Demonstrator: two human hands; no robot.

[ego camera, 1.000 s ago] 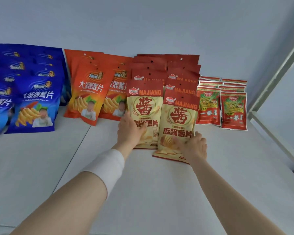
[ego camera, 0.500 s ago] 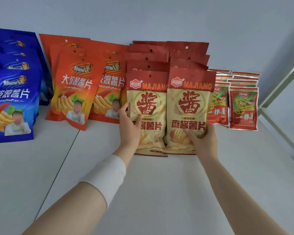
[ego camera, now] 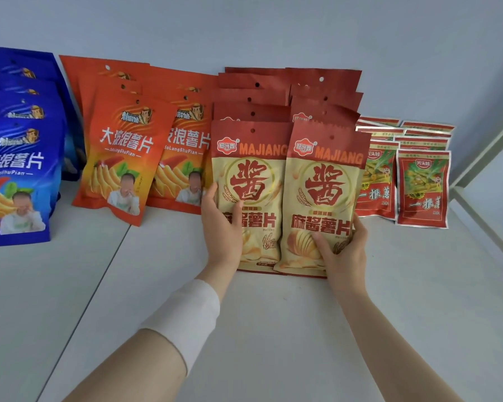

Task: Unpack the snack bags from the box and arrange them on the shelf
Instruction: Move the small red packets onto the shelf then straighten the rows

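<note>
Two front bags: the left MAJIANG bag [ego camera: 256,181] and the right MAJIANG bag [ego camera: 325,187] stand upright side by side on the shelf [ego camera: 273,329]; the right one's edge slightly overlaps the left one's.
Left hand: the left hand [ego camera: 221,227] grasps the left MAJIANG bag at its left edge, with the thumb lying across the front and the fingers tucked behind, out of sight.
Right hand: the right hand [ego camera: 346,256] grasps the right MAJIANG bag at its lower right corner, thumb on the front print, fingers curled round the right edge.
Stack behind: more red MAJIANG bags [ego camera: 253,94] stand in two rows behind the front pair, reaching back to the wall [ego camera: 273,30].
Left of them: orange chip bags [ego camera: 122,158] lean just beside, then blue chip bags [ego camera: 15,158] at the far left.
Right of them: small red packets [ego camera: 421,187] stand in two rows, just beside the right MAJIANG bag.
Forearm: a white wristband [ego camera: 186,311] wraps the left forearm.
</note>
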